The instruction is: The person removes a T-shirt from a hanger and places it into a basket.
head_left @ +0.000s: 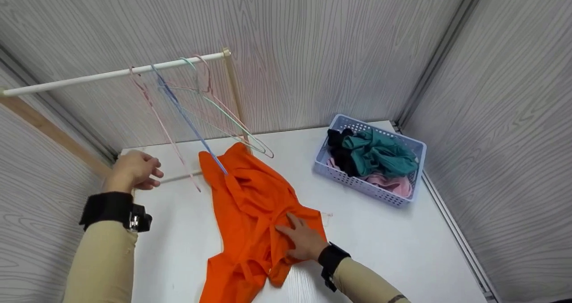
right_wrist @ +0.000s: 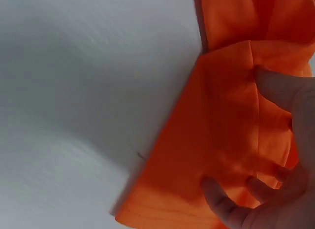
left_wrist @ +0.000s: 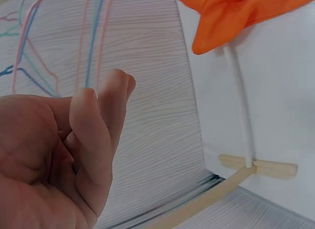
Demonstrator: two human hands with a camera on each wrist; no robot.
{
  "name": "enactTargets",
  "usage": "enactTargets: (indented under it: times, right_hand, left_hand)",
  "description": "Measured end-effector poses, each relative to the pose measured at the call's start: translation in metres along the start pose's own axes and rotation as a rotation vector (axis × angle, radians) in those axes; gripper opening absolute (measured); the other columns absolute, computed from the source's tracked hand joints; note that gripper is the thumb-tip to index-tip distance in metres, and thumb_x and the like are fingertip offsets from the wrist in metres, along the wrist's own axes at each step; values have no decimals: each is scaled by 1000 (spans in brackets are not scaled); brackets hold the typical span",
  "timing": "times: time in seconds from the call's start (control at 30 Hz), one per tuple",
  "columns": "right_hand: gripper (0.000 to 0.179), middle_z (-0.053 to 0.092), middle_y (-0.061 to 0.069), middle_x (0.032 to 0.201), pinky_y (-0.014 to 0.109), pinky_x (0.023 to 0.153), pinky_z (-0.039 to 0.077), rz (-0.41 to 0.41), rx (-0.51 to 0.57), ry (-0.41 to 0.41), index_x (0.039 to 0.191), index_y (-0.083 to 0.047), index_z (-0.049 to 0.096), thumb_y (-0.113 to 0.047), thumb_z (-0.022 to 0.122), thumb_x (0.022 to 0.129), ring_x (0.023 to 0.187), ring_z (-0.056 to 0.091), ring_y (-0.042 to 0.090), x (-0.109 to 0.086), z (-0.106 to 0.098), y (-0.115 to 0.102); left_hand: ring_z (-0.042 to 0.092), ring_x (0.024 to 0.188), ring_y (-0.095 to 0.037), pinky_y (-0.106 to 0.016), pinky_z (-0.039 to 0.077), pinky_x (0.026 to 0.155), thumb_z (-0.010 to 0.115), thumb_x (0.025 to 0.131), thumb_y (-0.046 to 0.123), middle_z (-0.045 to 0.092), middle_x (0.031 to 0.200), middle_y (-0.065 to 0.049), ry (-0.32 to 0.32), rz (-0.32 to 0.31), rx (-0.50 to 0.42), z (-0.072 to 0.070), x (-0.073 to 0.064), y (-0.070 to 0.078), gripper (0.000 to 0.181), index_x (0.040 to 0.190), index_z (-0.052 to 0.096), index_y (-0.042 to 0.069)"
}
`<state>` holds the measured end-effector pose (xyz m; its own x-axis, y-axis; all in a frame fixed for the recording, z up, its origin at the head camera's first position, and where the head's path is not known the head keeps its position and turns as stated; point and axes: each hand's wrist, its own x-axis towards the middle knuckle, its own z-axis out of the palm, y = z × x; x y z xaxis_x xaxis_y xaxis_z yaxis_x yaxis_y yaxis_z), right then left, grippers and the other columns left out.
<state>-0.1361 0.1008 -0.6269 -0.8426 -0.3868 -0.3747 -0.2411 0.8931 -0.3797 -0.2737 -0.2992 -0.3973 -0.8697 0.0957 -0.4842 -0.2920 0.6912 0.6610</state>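
Observation:
A crumpled orange garment (head_left: 250, 200) with short sleeves lies spread on the white table. My right hand (head_left: 306, 240) rests on it with the fingers spread. In the right wrist view, thumb and fingertips touch the orange fabric (right_wrist: 177, 155) without a visible pinch. My left hand (head_left: 136, 169) is raised at the left, fingers loosely bent and holding nothing. Nearest to it hangs a pink hanger (head_left: 163, 131). A blue hanger (head_left: 192, 126) hangs farther right, its lower end in front of the garment in the head view. Beyond are a mint green hanger (head_left: 216, 106) and another pink one.
The hangers hang from a white rail (head_left: 89, 77) on wooden posts (head_left: 58, 131). At the back right stands a lilac perforated basket (head_left: 421, 160) with teal (head_left: 384, 153), black (head_left: 342, 155) and pink (head_left: 393, 184) clothes. Grey wood-grain panels (head_left: 313, 48) enclose the table.

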Motion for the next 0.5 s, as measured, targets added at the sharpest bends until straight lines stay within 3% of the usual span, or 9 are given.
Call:
enactTargets:
  times: [0.1,0.27,0.4,0.5]
  right_hand:
    - [59,26,5,159,59,91,47,-19,-127,5,138,-37,49,-49,71,84,139,34,35,1,12,-4]
    - [28,49,3,134,51,84,51,-59,-216,110,113,-26,64,-34,71,88,122,48,30,-6,18,10]
    - [15,55,1,103,35,75,47,-49,-140,152,97,-19,63,-18,71,84,98,52,24,-20,6,46]
    - [19,56,2,88,34,71,42,48,-23,188,90,-14,57,-4,68,78,84,52,22,-32,-10,84]
  left_hand:
    - [68,63,-7,-25,59,62,36,104,16,71,94,-9,-27,-23,-8,27,3,-19,45,134,41,-17]
    - [68,58,-9,-26,58,56,42,101,14,72,88,-12,-60,-22,14,78,7,-44,40,128,50,-14]
    - [67,56,-11,-28,57,52,47,98,12,73,83,-12,-77,-10,47,114,8,-53,35,121,57,-11]
    - [67,55,-13,-29,57,51,49,98,12,72,82,-12,-88,8,70,132,7,-54,32,119,60,-9]
